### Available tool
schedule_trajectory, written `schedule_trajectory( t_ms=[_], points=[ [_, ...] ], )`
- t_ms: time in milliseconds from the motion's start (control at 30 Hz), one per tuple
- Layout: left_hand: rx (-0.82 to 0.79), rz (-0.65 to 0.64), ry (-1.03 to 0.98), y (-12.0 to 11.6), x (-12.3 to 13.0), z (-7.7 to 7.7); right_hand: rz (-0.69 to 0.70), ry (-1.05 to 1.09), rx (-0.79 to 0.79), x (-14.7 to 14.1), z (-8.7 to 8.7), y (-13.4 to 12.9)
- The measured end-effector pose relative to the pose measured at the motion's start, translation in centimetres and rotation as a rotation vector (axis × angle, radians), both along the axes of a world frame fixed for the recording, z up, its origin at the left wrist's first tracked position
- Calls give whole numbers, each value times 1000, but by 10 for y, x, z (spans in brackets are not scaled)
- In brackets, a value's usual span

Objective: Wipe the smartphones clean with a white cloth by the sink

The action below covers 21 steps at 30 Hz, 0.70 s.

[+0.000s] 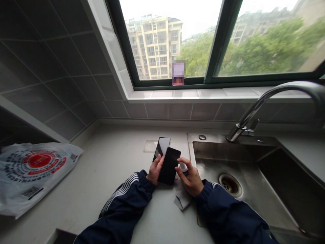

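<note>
A black smartphone [169,166] lies tilted in my left hand [155,170], whose fingers wrap round its left side; the screen is dark. My right hand [190,178] is curled at the phone's right edge, thumb and index finger bent close together. Something small and whitish shows between those fingers, too unclear to name. Behind the held phone, a second dark phone [162,145] with a reflecting surface lies on the counter, partly covered. Beside it is a clear, flat rectangular piece [150,146]. Below my right hand rests a crumpled pale grey cloth [182,198].
To the right is a steel sink [203,200] with a drain [230,185] and a curved tap [250,110]. A white plastic bag [38,166] with red and black print lies at the left on the white counter [101,162]. A window [167,40] stands behind.
</note>
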<state>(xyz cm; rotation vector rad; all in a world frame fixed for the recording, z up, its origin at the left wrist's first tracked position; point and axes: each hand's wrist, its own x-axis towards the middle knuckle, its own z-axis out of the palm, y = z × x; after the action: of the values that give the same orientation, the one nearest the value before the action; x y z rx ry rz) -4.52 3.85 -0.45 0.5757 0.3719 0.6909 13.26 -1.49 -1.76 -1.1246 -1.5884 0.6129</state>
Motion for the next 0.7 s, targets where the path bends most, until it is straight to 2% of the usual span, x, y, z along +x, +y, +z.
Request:
schedule_trajectory(
  t_ms=[333, 567, 700],
  points=[
    [18, -27, -14, -1, 1, 7, -51, 16, -42, 0, 0, 2],
    [-17, -6, -32, 2, 0, -1, 19, 8, -14, -3, 1, -3],
    [-12, -22, -26, 1, 0, 2, -9, 16, -22, -2, 1, -2]
  ],
)
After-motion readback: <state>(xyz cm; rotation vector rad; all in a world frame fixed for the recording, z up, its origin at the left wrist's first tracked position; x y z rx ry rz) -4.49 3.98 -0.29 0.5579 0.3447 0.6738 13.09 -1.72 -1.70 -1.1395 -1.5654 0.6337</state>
